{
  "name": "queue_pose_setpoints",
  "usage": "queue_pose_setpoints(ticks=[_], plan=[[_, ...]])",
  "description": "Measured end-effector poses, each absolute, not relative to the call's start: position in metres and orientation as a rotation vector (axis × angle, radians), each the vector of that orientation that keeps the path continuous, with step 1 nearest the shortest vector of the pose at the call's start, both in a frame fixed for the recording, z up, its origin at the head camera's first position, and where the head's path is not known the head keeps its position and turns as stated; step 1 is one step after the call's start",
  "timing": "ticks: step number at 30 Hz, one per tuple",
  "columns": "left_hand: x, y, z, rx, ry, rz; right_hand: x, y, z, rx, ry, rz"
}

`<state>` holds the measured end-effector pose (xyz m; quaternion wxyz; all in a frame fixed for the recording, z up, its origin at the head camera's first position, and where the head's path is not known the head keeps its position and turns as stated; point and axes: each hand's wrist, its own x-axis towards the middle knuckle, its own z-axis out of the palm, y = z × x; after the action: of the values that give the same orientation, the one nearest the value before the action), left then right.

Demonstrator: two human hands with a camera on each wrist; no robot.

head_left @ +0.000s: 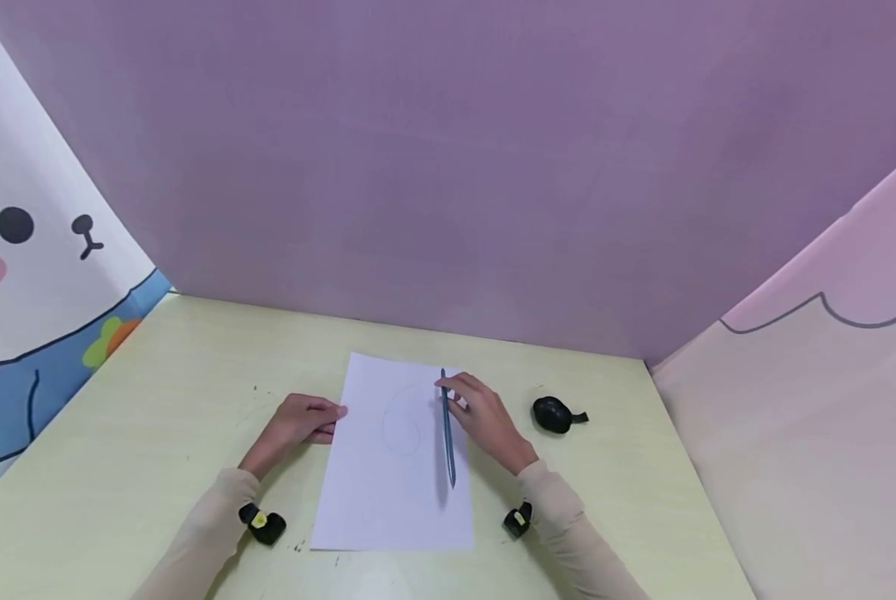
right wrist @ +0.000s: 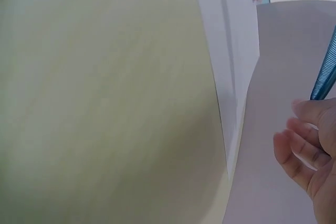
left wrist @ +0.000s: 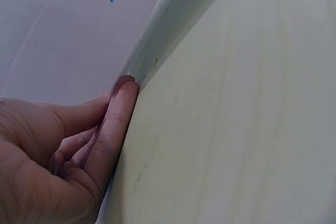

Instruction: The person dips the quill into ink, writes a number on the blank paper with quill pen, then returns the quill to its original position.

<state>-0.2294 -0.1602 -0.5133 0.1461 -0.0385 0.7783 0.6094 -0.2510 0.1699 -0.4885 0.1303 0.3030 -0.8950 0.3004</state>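
A white sheet of paper [head_left: 372, 512] lies on the table, a faint curved line [head_left: 385, 425] drawn near its middle. At the sheet's left edge, my left hand [head_left: 295, 422] pinches the paper between thumb and fingers; in the left wrist view the thumb [left wrist: 86, 116] is on the paper side. My right hand [head_left: 485, 417] holds a slim blue-grey pen [head_left: 448, 442] by its upper end, above the sheet's right side. The pen's pointed end is toward me and casts a shadow on the paper. Ribbing shows on the pen [right wrist: 326, 72] in the right wrist view.
To the right of my right hand, a rounded black object with a short tab [head_left: 553, 414] lies on the pale wooden table [head_left: 620, 500]. A purple panel [head_left: 432, 183] stands behind the table. Printed panels flank it, a cartoon face [head_left: 50, 275] on the left one.
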Motion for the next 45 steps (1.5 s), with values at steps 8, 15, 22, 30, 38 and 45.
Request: queue_pose_setpoints(ticks=[8, 15, 22, 30, 38, 45], plan=[[-0.227, -0.161, -0.512, -0.086, 2.261, 1.740, -0.248, 0.193, -0.487, 0.843, -2.605, 0.830], [-0.228, -0.163, -0.513, -0.071, 2.267, 1.740, -0.248, 0.216, -0.484, 0.817, -2.605, 0.758], [-0.228, -0.162, -0.511, -0.129, 2.242, 1.755, -0.244, 0.240, -0.482, 0.772, -2.620, 0.718], [-0.226, -0.165, -0.511, -0.127, 2.213, 1.762, -0.240, 0.263, -0.489, 0.745, -2.594, 0.675], [-0.225, -0.163, -0.515, -0.114, 2.186, 1.788, -0.233, 0.294, -0.496, 0.705, -2.575, 0.647], [-0.226, -0.160, -0.518, -0.107, 2.181, 1.823, -0.234, 0.316, -0.491, 0.663, -2.545, 0.540]])
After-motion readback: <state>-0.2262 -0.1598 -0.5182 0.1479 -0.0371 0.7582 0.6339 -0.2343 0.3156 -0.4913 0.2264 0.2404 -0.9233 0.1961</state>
